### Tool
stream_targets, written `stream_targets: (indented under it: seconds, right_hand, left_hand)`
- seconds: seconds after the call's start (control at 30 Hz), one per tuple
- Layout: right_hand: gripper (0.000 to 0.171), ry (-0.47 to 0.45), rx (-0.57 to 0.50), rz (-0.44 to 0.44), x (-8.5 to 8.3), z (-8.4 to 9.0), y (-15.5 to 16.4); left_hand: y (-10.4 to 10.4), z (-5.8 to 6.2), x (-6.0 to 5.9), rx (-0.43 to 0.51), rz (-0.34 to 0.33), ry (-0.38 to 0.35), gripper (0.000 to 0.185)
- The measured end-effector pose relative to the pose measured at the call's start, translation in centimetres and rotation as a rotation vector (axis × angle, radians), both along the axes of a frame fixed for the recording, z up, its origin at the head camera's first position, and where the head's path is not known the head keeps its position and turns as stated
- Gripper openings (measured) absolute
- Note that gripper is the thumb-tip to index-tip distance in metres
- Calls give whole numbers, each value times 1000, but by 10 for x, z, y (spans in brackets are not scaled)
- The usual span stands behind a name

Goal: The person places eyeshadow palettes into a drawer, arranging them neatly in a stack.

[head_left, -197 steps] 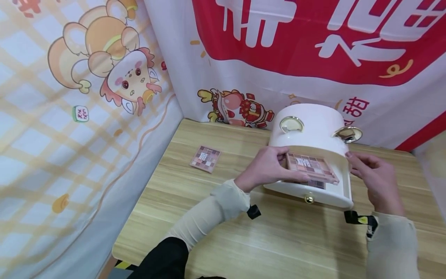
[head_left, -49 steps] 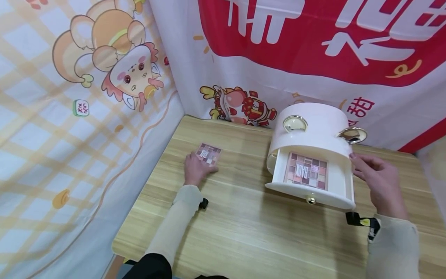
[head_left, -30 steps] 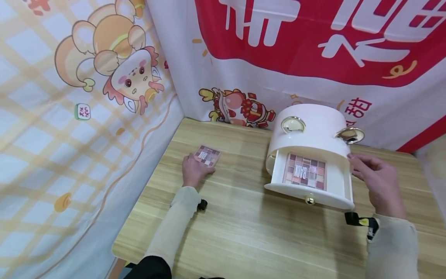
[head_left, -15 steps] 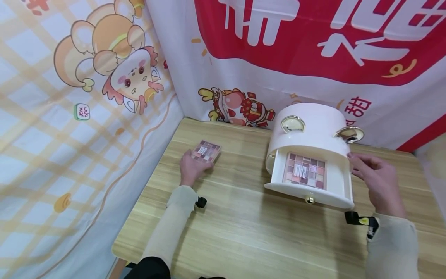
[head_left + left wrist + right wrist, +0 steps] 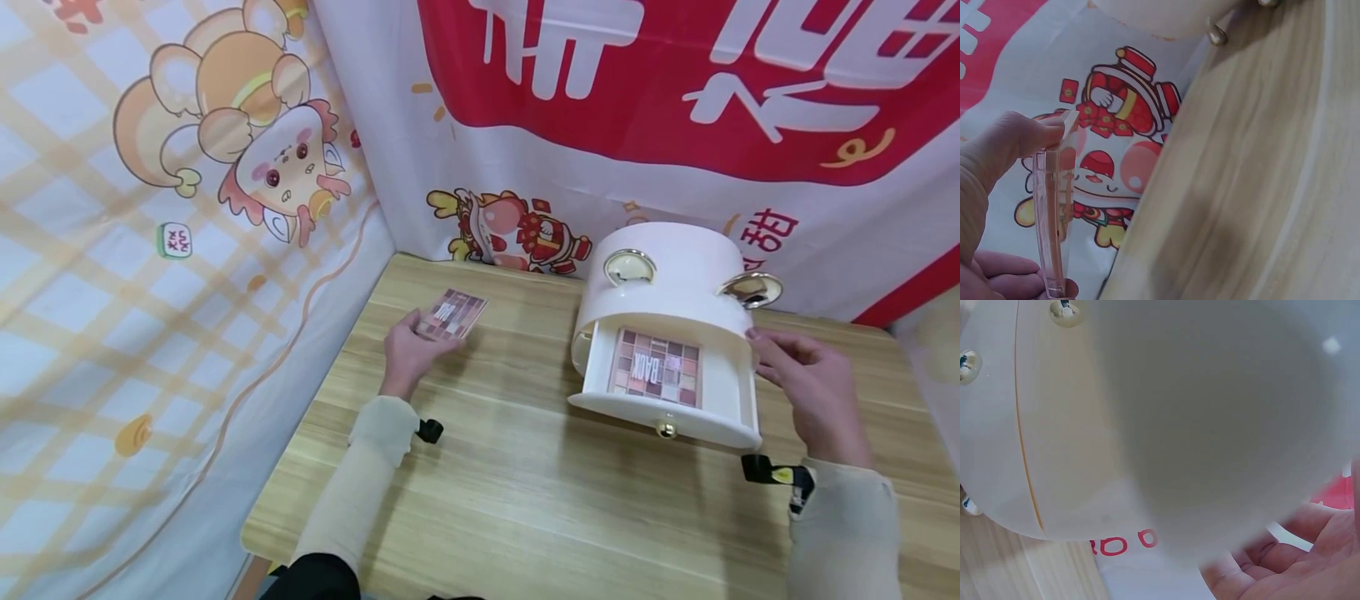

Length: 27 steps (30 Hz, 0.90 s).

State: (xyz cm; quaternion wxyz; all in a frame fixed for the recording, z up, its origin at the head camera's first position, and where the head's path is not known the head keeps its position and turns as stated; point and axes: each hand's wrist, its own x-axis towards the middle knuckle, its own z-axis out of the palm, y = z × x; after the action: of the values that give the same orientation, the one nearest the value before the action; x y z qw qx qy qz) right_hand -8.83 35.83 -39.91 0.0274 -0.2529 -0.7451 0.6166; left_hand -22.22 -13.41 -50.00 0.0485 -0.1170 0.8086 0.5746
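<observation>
My left hand [image 5: 411, 350] grips an eyeshadow palette [image 5: 453, 314] above the left part of the table. In the left wrist view the palette [image 5: 1055, 225] is seen edge-on, its clear case between thumb and fingers. A white makeup storage box [image 5: 667, 267] stands at the back right, with its drawer [image 5: 722, 385] pulled out. Another eyeshadow palette [image 5: 655, 368], lettered "BACK", lies face up in the drawer's left side. My right hand [image 5: 817, 387] holds the box's right front edge by thumb and fingertips; the right wrist view shows its other fingers [image 5: 1272, 556] curled beside the white wall.
Gold-rimmed ear-like pieces [image 5: 750, 290] stick up from the box. The drawer front carries a gold knob [image 5: 666, 430]. A printed cloth [image 5: 480, 150] hangs behind the wooden table [image 5: 525, 500], and a checked one [image 5: 187, 333] along its left.
One palette went into the drawer earlier. Since then my left hand has reached left, taken the other palette and lifted it off the table. My right hand has stayed at the box.
</observation>
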Motion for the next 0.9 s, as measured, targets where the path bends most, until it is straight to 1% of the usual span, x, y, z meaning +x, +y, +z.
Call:
stream_targets:
  seconds: [0.13, 0.23, 0.33, 0.4, 0.53, 0.63, 0.9]
  right_hand:
    - [55, 10, -22, -1, 0, -1, 0]
    - [55, 6, -11, 1, 0, -1, 0]
    - [56, 5, -5, 4, 0, -1, 0]
    - [56, 6, -3, 6, 0, -1, 0]
    - [53, 18, -11, 7, 1, -1, 1]
    - [52, 26, -23, 7, 2, -1, 1]
    - [51, 31, -41, 13, 2, -1, 1]
  left_hand:
    - [2, 9, 2, 110, -7, 3, 121]
    - [3, 14, 4, 214, -15, 2, 120]
    - [4, 20, 6, 286, -29, 0, 117]
    - [5, 25, 7, 302, -42, 5, 114]
    - [8, 36, 11, 319, -73, 40, 107]
    - [10, 44, 14, 330, -103, 64, 105]
    - [18, 65, 23, 368, -193, 87, 100]
